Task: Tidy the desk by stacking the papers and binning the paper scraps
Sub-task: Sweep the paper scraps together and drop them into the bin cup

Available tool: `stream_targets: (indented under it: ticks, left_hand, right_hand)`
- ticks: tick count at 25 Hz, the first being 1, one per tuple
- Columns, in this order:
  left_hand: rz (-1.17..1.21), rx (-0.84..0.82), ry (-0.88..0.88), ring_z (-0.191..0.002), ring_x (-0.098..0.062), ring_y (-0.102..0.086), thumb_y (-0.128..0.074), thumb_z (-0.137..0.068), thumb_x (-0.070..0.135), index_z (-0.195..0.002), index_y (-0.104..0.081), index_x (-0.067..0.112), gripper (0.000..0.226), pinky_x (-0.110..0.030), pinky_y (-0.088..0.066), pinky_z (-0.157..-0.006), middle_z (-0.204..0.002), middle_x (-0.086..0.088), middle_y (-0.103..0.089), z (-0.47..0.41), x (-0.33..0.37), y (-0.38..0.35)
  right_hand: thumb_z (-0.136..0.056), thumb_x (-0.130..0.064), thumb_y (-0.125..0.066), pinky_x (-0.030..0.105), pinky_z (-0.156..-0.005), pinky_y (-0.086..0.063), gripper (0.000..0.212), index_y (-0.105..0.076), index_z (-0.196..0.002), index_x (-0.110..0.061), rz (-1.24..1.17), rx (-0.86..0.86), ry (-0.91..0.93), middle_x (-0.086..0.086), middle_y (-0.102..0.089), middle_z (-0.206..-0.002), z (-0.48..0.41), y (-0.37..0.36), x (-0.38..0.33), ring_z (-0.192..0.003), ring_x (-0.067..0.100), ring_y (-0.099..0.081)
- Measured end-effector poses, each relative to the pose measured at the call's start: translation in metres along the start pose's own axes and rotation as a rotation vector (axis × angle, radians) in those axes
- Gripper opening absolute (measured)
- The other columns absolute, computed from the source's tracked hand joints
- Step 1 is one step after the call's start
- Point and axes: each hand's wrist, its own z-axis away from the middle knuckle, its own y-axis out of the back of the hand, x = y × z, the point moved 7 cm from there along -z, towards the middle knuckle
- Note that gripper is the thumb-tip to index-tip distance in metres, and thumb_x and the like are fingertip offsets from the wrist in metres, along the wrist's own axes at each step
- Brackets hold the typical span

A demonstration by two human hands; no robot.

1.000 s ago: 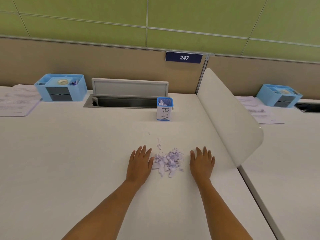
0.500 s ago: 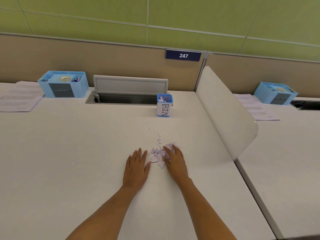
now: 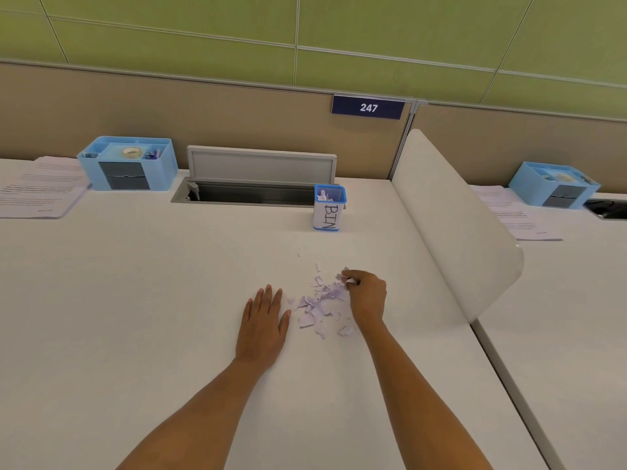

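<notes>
At desk (image 3: 135,300) centre: right hand (image 3: 366,296) pinches paper scraps (image 3: 320,301); left hand (image 3: 263,320) flat beside them. Best to lift slowly, pinch tight, towards BIN cup (image 3: 328,209).

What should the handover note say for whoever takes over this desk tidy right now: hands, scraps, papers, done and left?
The left hand lies open, flat on the desk, just left of the paper scraps.
The right hand pinches a few scraps at the pile's far right edge.
The pile sits between the hands, with strays toward the bin, which stands upright at the back with some scraps inside.
Done: papers lie at far left beside the blue organizer, apparently stacked.
Left: bin the pinched scraps, then the rest of the pile.
</notes>
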Motion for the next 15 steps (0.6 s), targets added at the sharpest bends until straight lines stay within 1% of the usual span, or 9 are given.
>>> stream_targets:
  ticks: [1,3,4,5,7,8,9,12,15]
  left_hand:
    - [-0.005,-0.004,0.002,-0.119,-0.029,-0.056,0.000,-0.099,0.044,-0.126,-0.059,0.009,0.074,-0.043,-0.044,-0.097,-0.131,-0.013,-0.057,-0.004,-0.002,-0.001]
    - [-0.008,-0.009,0.006,-0.119,-0.028,-0.056,0.002,-0.099,0.040,-0.125,-0.059,0.008,0.074,-0.043,-0.044,-0.098,-0.131,-0.013,-0.057,-0.013,-0.007,-0.003]
    - [-0.006,-0.002,0.004,-0.121,-0.028,-0.055,0.003,-0.099,0.039,-0.126,-0.058,0.007,0.075,-0.043,-0.042,-0.100,-0.132,-0.013,-0.056,-0.019,-0.010,-0.003]
    - [-0.006,0.002,-0.002,-0.122,-0.028,-0.054,0.004,-0.099,0.038,-0.127,-0.058,0.006,0.075,-0.043,-0.040,-0.101,-0.133,-0.013,-0.055,-0.024,-0.012,-0.004]
    - [-0.017,0.012,-0.010,-0.120,-0.027,-0.056,0.005,-0.099,0.035,-0.125,-0.059,0.006,0.075,-0.043,-0.042,-0.099,-0.132,-0.012,-0.056,-0.035,-0.018,-0.006]
    - [-0.025,0.010,-0.016,-0.119,-0.026,-0.057,0.004,-0.099,0.033,-0.124,-0.060,0.006,0.074,-0.042,-0.043,-0.099,-0.131,-0.012,-0.057,-0.040,-0.020,-0.006]
    - [-0.030,0.005,-0.023,-0.119,-0.025,-0.057,0.004,-0.100,0.032,-0.124,-0.060,0.006,0.073,-0.040,-0.043,-0.099,-0.130,-0.011,-0.058,-0.046,-0.021,-0.007]
    - [-0.028,0.018,-0.048,-0.121,-0.024,-0.055,0.003,-0.099,0.032,-0.127,-0.057,0.008,0.071,-0.035,-0.036,-0.106,-0.133,-0.009,-0.056,-0.061,-0.023,-0.008]
    - [-0.054,0.025,-0.057,-0.121,-0.024,-0.056,0.003,-0.099,0.032,-0.127,-0.058,0.009,0.070,-0.034,-0.026,-0.105,-0.133,-0.009,-0.056,-0.076,-0.024,-0.010]
  right_hand:
    - [-0.086,0.010,-0.049,0.014,-0.079,-0.053,0.027,-0.071,-0.101,0.001,-0.093,0.007,-0.048,0.012,-0.073,-0.098,-0.008,-0.001,-0.004,-0.080,0.015,-0.068]
    - [-0.085,0.010,-0.052,0.005,-0.068,-0.051,0.024,-0.071,-0.097,0.003,-0.223,0.016,-0.112,0.013,-0.072,-0.095,-0.026,-0.003,-0.015,-0.078,0.015,-0.068]
    - [-0.085,0.008,-0.056,0.003,-0.067,-0.049,0.021,-0.071,-0.098,0.002,-0.242,0.022,-0.126,0.012,-0.072,-0.095,-0.036,-0.005,-0.022,-0.077,0.014,-0.067]
    - [-0.085,0.005,-0.059,0.004,-0.070,-0.050,0.019,-0.072,-0.098,0.001,-0.237,0.029,-0.127,0.012,-0.072,-0.097,-0.045,-0.006,-0.029,-0.076,0.012,-0.065]
    - [-0.086,0.000,-0.062,0.017,-0.086,-0.052,0.019,-0.072,-0.102,-0.003,-0.172,0.038,-0.112,0.011,-0.071,-0.103,-0.067,-0.012,-0.043,-0.085,0.015,-0.066]
    - [-0.087,-0.002,-0.061,0.023,-0.091,-0.050,0.020,-0.071,-0.105,-0.004,-0.128,0.036,-0.110,0.012,-0.070,-0.108,-0.077,-0.015,-0.049,-0.094,0.020,-0.065]
    - [-0.088,-0.004,-0.061,0.026,-0.093,-0.048,0.021,-0.069,-0.107,-0.004,-0.093,0.032,-0.109,0.013,-0.068,-0.113,-0.089,-0.018,-0.055,-0.102,0.023,-0.064]
    - [-0.090,-0.011,-0.059,0.023,-0.086,-0.049,0.026,-0.066,-0.114,-0.004,-0.026,0.016,-0.068,0.014,-0.064,-0.119,-0.121,-0.024,-0.074,-0.107,0.026,-0.062]
    - [-0.092,-0.015,-0.055,0.020,-0.077,-0.046,0.029,-0.063,-0.118,-0.005,0.099,0.013,-0.018,0.014,-0.063,-0.121,-0.153,-0.033,-0.092,-0.107,0.025,-0.061]
